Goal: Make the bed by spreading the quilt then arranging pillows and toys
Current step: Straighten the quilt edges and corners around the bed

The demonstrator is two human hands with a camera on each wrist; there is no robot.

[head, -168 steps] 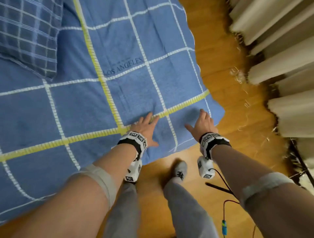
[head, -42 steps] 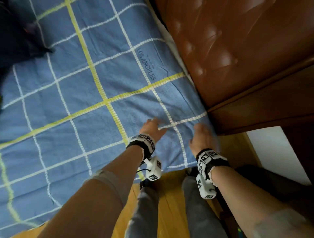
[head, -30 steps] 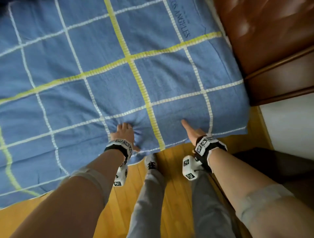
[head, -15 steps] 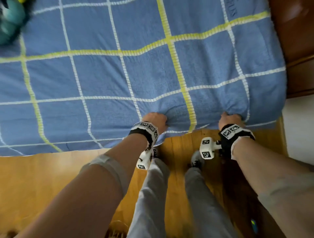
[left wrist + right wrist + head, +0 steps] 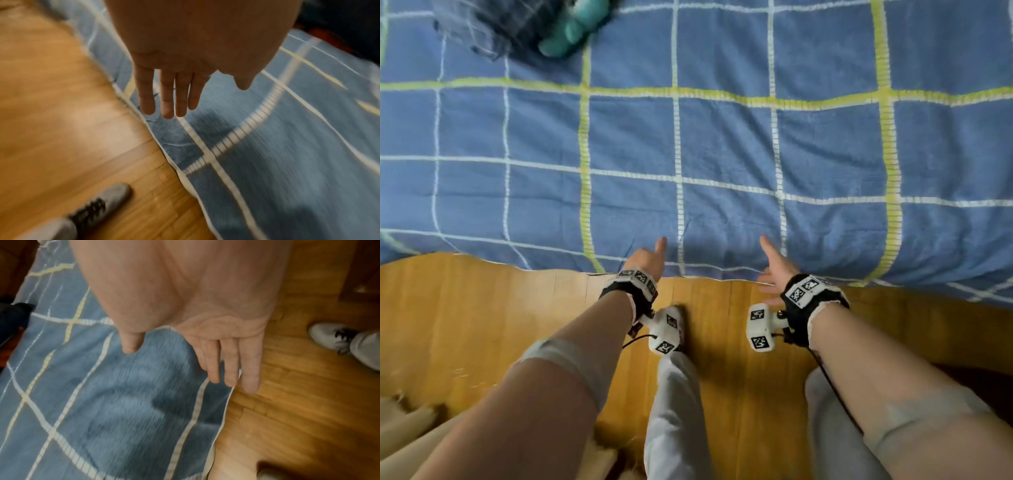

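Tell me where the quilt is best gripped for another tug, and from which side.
Probably along the white-piped near hem of the quilt, the stretch hanging over the wooden floor in front of the person. Come from the floor side, thumb on top, fingers under the free edge. Both the left hand and right hand are open beside that hem, holding nothing.

No readable text; only coded square markers on the wristbands (image 5: pixel 804 289).

Blue quilt (image 5: pixel 722 137) with white and yellow-green grid lines; teal toy (image 5: pixel 571 31); honey-brown floor (image 5: pixel 465 308).
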